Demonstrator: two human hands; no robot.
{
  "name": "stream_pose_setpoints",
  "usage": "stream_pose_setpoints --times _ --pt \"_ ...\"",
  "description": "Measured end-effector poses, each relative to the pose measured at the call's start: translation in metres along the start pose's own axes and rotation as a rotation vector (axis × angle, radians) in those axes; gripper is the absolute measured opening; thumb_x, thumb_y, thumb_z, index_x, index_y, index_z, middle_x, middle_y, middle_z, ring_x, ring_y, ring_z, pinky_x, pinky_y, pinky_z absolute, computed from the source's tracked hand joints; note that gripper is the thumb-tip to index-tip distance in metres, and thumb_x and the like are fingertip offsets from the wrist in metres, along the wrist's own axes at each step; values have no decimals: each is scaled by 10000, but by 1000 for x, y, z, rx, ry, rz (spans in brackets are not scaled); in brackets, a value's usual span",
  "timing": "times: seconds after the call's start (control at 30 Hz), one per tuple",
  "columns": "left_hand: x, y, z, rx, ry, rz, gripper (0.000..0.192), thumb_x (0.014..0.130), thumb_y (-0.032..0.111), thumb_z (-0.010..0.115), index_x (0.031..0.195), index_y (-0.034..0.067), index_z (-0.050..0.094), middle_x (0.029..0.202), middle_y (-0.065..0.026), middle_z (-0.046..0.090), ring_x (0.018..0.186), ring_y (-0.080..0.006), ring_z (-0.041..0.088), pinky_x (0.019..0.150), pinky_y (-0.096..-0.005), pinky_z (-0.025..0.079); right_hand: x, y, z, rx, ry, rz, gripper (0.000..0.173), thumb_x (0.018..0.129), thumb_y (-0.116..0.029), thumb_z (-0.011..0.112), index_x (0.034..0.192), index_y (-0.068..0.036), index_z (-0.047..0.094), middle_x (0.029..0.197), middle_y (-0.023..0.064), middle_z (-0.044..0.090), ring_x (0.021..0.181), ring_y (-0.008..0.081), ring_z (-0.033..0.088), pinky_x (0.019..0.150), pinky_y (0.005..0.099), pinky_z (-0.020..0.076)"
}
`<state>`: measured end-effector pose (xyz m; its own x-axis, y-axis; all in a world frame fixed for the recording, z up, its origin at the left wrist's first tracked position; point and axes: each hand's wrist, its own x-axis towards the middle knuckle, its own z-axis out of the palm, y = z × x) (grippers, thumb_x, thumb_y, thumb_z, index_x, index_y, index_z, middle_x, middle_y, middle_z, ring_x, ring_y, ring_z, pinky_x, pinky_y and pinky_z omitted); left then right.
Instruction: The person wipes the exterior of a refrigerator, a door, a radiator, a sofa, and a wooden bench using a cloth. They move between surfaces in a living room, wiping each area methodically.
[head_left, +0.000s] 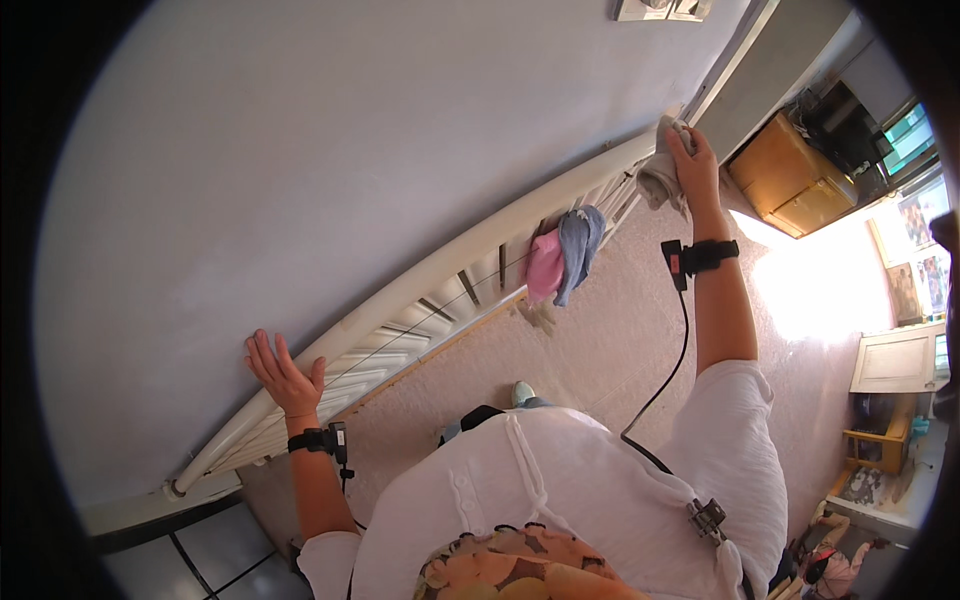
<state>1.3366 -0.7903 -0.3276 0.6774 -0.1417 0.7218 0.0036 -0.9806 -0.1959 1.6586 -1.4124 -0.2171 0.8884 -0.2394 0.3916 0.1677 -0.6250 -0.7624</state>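
My right hand (697, 161) is closed on a crumpled grey cloth (658, 176) at the far right end of a long white radiator (450, 262). With fingers spread, my left hand (289, 375) rests at the top pipe near the radiator's left end and holds nothing; whether its fingertips touch the wall is hard to tell. A pink cloth (545, 266) and a blue-grey cloth (580, 251) hang side by side over a thin line along the radiator's front.
A wooden cabinet (791, 176) with a dark screen (844, 127) stands at the upper right. White cupboard doors (896, 360) are at the right edge. Another person (829, 562) is at the lower right. A black cable (679, 360) runs from my right wrist strap.
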Motion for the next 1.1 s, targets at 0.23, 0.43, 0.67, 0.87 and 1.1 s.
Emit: stream_pose_setpoints --times 0.23,0.43,0.67,0.87,1.1 --pt "3 2 0 22 6 -11 765 1016 619 431 1496 25 400 1571 -233 369 1479 -461 295 1190 -622 230 33 62 4 -216 -194 7 542 815 -399 711 1248 -75 676 1110 185 732 1027 337 703 886 412 537" --pt "4 2 -1 21 5 -13 759 1008 617 451 1494 36 411 1567 -226 376 1477 -452 299 1193 -618 236 -61 -28 67 -297 -328 -286 424 833 -328 683 1200 -114 688 1151 125 701 1001 364 691 869 437 556" --pt "6 3 -2 9 -6 -19 760 1008 620 448 1495 38 414 1562 -224 380 1475 -447 302 1193 -616 242 -104 -63 78 -275 -411 -269 379 824 -313 686 1164 -147 711 1108 79 680 991 342 683 866 434 553" --pt "5 2 -1 23 3 -14 760 1020 618 424 1495 26 409 1560 -230 384 1473 -450 303 1187 -620 243 -15 -2 39 -451 -263 -26 459 841 -449 672 1217 -189 723 1183 84 712 1082 341 678 928 438 538" --pt "3 0 0 20 4 -15 768 1017 632 418 1491 28 420 1568 -225 371 1477 -450 297 1192 -614 233 93 79 11 -623 -167 96 485 873 -484 637 1289 -240 691 1251 130 702 1170 352 651 968 449 521"
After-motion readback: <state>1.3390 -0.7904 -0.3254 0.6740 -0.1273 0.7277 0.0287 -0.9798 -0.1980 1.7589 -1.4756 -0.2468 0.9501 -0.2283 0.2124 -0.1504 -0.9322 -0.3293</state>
